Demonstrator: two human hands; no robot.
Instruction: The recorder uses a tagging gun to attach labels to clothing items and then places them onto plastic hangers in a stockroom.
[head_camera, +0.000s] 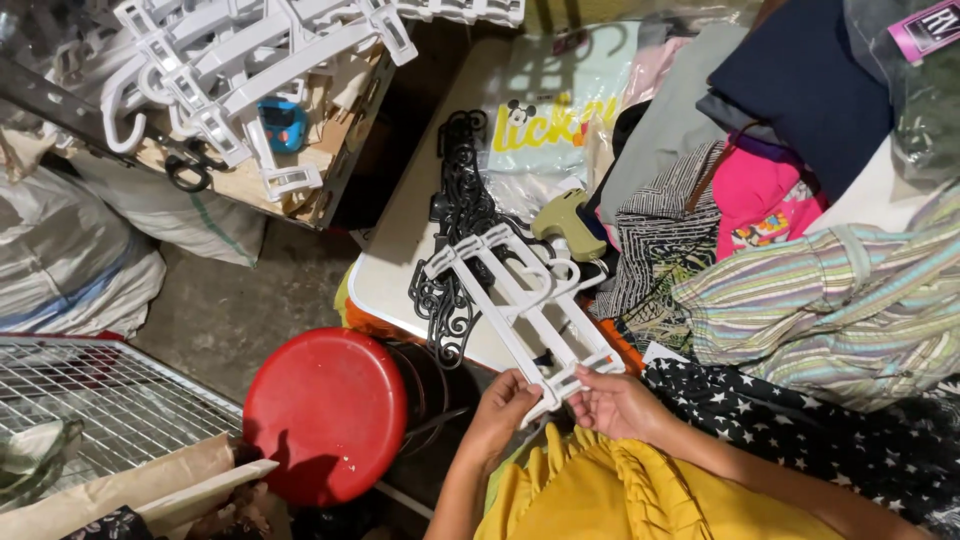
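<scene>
My left hand (503, 402) and my right hand (612, 402) both grip the near clip end of a white plastic clip hanger (520, 305). That hanger lies with others in a small stack on the white table (400, 235). Black ornate hangers (458, 215) lie just beyond and under the white ones. A yellow ruffled garment (600, 490) lies below my hands. A beige tagging gun (570, 225) rests right of the hangers.
Folded clothes cover the table's right side: a striped garment (830, 310), a pink one (765, 195), a dark blue one (805, 80), a black starred fabric (800, 430). A red round stool (325, 410) stands left. More white hangers (250, 60) sit on a shelf. A wire rack (100, 400) is at lower left.
</scene>
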